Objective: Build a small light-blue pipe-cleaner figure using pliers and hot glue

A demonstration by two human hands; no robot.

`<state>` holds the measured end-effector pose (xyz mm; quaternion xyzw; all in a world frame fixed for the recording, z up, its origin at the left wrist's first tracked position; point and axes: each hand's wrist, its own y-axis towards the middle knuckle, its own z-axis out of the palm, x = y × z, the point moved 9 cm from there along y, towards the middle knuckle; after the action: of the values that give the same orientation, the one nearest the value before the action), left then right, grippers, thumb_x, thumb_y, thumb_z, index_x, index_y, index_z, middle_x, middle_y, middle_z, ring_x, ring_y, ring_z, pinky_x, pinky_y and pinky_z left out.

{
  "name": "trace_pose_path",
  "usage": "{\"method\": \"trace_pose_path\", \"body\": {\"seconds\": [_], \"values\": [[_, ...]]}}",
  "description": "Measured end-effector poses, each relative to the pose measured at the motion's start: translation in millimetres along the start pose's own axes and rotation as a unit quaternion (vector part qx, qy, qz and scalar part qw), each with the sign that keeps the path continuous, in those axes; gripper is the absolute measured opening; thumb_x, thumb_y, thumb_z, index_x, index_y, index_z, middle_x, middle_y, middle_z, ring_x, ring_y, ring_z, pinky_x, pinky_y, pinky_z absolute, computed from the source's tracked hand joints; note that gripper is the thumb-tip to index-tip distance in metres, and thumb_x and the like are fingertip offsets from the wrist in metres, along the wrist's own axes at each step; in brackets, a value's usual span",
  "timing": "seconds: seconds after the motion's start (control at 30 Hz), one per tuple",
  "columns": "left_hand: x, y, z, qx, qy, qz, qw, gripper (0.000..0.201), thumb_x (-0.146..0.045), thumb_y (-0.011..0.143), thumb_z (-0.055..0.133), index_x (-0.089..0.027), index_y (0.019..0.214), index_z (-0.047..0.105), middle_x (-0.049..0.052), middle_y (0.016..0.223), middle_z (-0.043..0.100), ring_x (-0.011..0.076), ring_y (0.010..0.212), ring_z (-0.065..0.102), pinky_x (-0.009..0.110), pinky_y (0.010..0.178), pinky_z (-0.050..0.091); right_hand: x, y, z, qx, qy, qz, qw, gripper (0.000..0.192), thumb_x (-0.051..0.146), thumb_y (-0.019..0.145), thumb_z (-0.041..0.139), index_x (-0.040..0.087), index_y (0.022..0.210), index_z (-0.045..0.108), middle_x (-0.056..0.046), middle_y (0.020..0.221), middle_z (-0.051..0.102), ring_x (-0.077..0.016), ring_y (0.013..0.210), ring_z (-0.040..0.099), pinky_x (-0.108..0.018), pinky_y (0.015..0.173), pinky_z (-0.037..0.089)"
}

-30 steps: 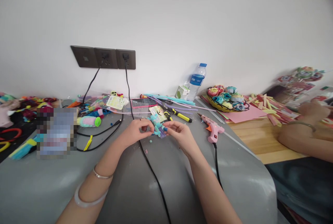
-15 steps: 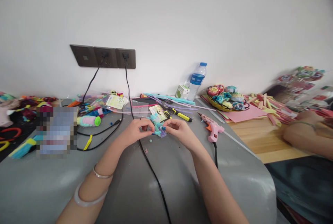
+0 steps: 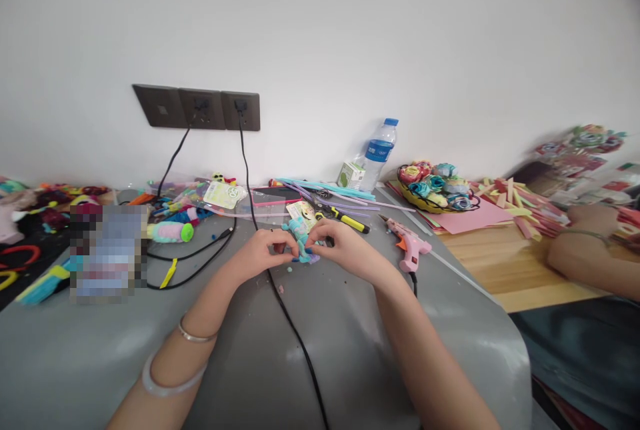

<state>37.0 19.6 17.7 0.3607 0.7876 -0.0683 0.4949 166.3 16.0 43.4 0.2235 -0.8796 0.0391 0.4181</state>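
Fuzzy pipe-cleaner figure (image 3: pixel 301 241) above smooth grey table cover (image 3: pixel 320 323).

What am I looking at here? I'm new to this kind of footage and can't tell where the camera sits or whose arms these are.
There is no machine here. The camera is worn on a person's head and looks forward and down, so the two bare arms reaching in from the bottom are that person's own. The left hand and right hand meet over a grey table and together pinch a small fuzzy blue craft piece. A black cable runs from the wall socket between the arms. Beside the right hand lies a pink glue gun; behind it stand a water bottle and a basket of paper flowers. The arm at the far right belongs to another person.
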Motion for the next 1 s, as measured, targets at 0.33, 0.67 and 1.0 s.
{"method": "trace_pose_path", "body": {"seconds": [0.33,0.67,1.0], "values": [[-3.3,0.3,0.7,0.002,-0.002,0.005,1.000,0.008,-0.019,0.085,0.063,-0.020,0.083,0.071,0.003,0.086,0.072,0.0158,0.080,0.063,0.026,0.072,0.045,2.2,3.5,7.3,0.021,-0.055,-0.027,0.998,0.011,0.018,0.083,0.068,0.021,0.079,0.078,-0.005,0.091,0.069,-0.0207,0.087,0.061,-0.032,0.080,0.044],[-2.6,0.6,0.6,0.004,0.000,0.005,1.000,0.009,-0.020,0.086,0.062,-0.019,0.084,0.071,0.003,0.087,0.072,0.0158,0.080,0.062,0.026,0.072,0.045,7.8,2.7,7.3,0.037,-0.071,-0.021,0.997,0.011,0.017,0.086,0.068,0.020,0.081,0.077,-0.005,0.090,0.068,-0.0197,0.086,0.060,-0.030,0.080,0.043],[-1.9,0.2,1.1,0.005,0.004,0.004,1.000,0.008,-0.019,0.085,0.063,-0.018,0.084,0.071,0.002,0.087,0.072,0.0144,0.080,0.061,0.024,0.073,0.043,5.9,4.5,8.9,0.043,-0.084,-0.016,0.995,0.009,0.017,0.085,0.070,0.021,0.080,0.077,-0.005,0.092,0.068,-0.0206,0.092,0.061,-0.031,0.084,0.042]]}}
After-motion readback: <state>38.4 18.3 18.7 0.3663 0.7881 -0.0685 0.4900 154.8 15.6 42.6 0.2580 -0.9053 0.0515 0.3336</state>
